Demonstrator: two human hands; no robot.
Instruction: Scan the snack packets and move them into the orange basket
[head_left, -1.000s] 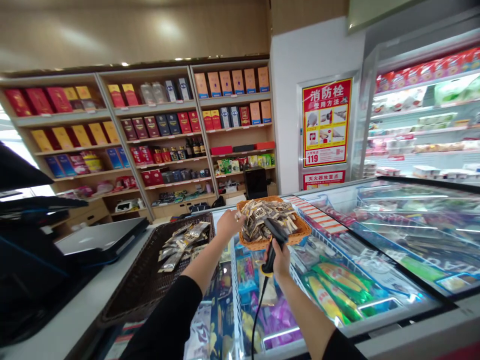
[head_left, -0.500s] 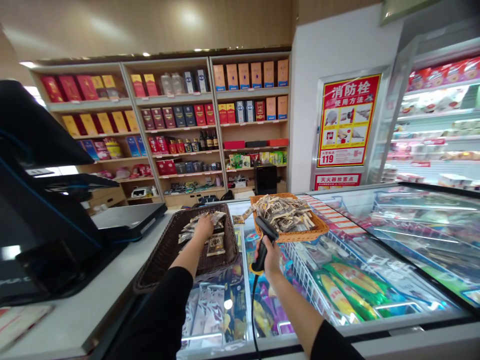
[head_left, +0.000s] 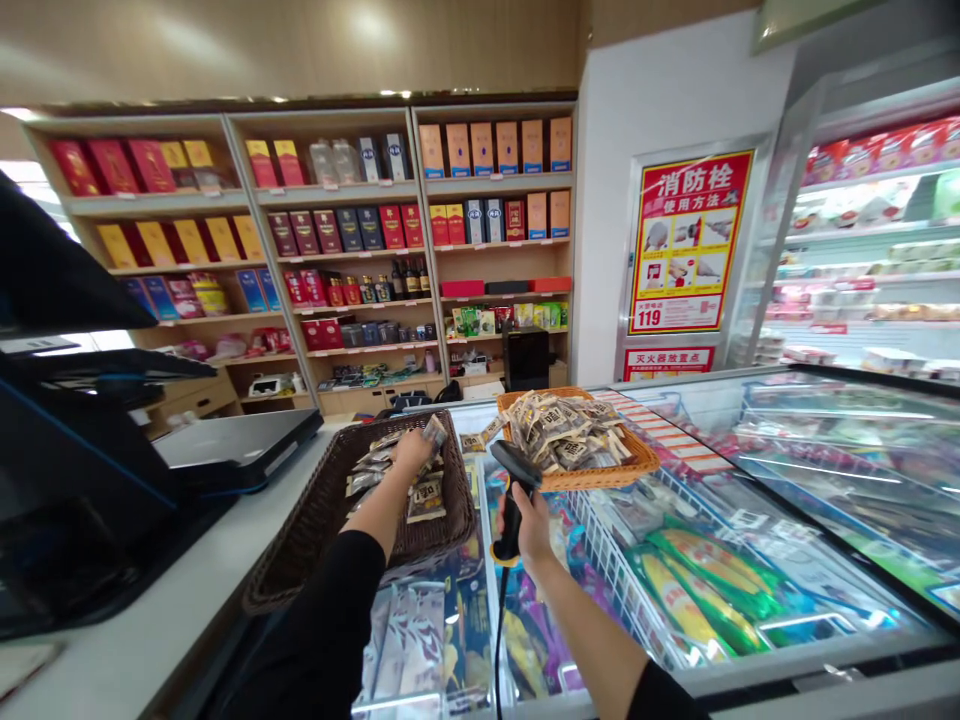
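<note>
Dark wicker basket at the worktop's right edge holds light, floppy foil snack packets; the left hand's fingers pinch one; the right hand's wrap a stiff barcode scanner by its grip.

The left hand has moved from the orange basket to the dark basket, now holding a packet, while the right hand tilts the scanner lower

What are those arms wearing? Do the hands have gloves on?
No gloves: the left hand and the right hand are both bare. Each arm comes out of a plain black sleeve, the left sleeve and the right sleeve, and each sleeve ends partway up the forearm.
</note>
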